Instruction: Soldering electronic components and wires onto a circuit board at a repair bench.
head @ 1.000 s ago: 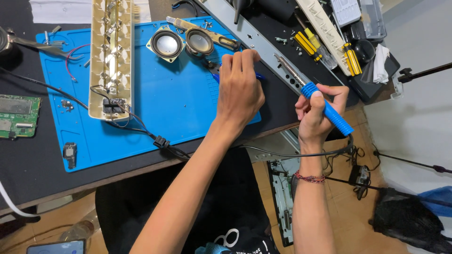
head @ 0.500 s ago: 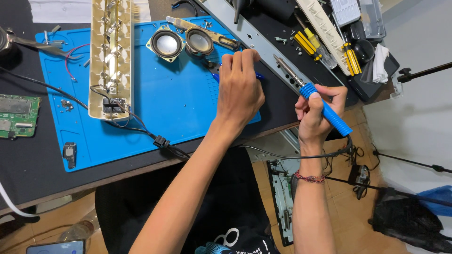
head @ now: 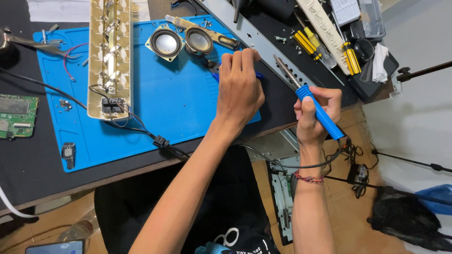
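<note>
Head view: a blue-handled soldering iron (head: 316,107) was gripped in the right hand (head: 313,113); blue-handled pliers (head: 258,75) were clasped under the left hand (head: 239,89), whose fingers could be burned by the nearby tip.

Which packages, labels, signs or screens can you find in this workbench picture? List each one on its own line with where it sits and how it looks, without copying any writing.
Phone: bottom left corner, below the bench edge; flat dark slab, its screen lit pale blue-grey.
Clear plastic parts case: top right of the bench, behind the yellow-handled screwdrivers; rectangular, see-through, compartmented.
White print on the black shirt: bottom centre, between the arms; small pale marks, partly cut off.
No signs or stuck-on labels can be made out.
</note>
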